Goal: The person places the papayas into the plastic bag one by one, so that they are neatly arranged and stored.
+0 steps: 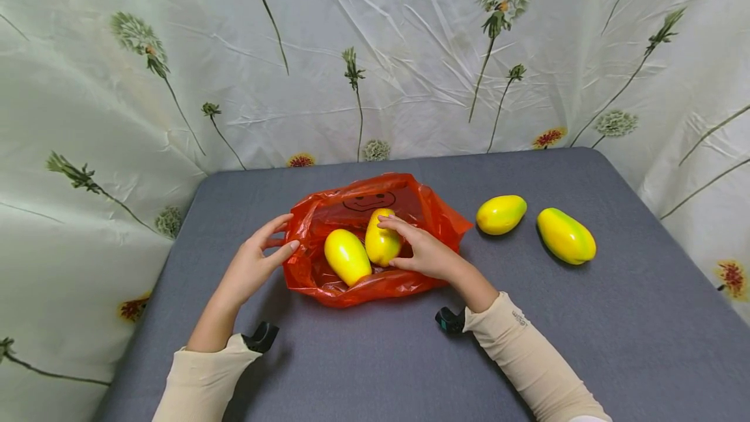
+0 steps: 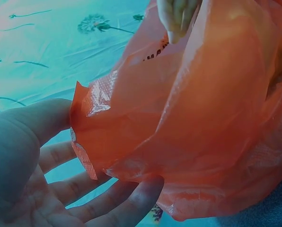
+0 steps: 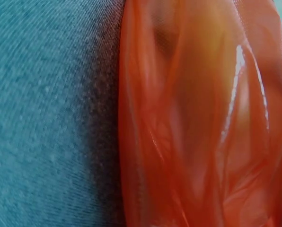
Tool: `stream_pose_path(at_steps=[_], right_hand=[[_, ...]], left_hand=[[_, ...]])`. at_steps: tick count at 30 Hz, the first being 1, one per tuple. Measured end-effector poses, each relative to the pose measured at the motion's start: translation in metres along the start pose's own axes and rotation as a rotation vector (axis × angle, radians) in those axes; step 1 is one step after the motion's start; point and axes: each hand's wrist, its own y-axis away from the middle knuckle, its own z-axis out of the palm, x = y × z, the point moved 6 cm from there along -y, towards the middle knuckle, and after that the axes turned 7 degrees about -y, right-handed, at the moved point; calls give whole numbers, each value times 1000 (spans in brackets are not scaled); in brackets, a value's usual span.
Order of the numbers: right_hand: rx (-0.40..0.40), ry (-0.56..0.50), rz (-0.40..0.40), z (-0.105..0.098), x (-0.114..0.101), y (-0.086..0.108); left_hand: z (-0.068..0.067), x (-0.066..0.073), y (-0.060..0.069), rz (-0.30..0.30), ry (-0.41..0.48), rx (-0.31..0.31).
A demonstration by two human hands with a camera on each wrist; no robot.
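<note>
A red plastic bag point(image 1: 357, 295) lies with its mouth spread wide, a face printed on its inner back wall. Two smooth yellow fruits shaped like mangoes are inside, a left one point(image 1: 347, 256) and a right one point(image 1: 383, 239). My right hand point(image 1: 428, 254) reaches into the mouth and holds the right fruit between curved fingers and thumb. At the bag's left side, my left hand point(image 1: 258, 259) touches the rim with thumb and fingers spread apart. The left wrist view shows that hand point(image 2: 51, 175) against the bag's corner point(image 2: 96, 123). Red plastic point(image 3: 198, 123) hides the right hand in the right wrist view.
Two more yellow fruits with green tints, a nearer-to-bag one point(image 1: 500, 215) and a farther one point(image 1: 566, 236), lie right of the bag. All stand on a grey cloth-covered table point(image 1: 375, 363). A white curtain point(image 1: 410, 51) with dandelion prints hangs behind and beside it.
</note>
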Motion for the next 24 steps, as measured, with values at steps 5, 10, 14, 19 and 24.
stream_pose_path(at_steps=[5, 10, 14, 19, 24], right_hand=[[16, -13, -2, -1, -1, 2], [73, -35, -50, -6, -9, 3], [118, -70, -86, -11, -17, 4], [162, -118, -124, -17, -29, 8], [208, -139, -165, -28, -42, 13]], left_hand=[[0, 1, 1, 2, 5, -1], [0, 3, 1, -2, 7, -4], [1, 2, 0, -3, 11, -4], [1, 2, 0, 1, 7, -5], [1, 2, -1, 1, 6, -5]])
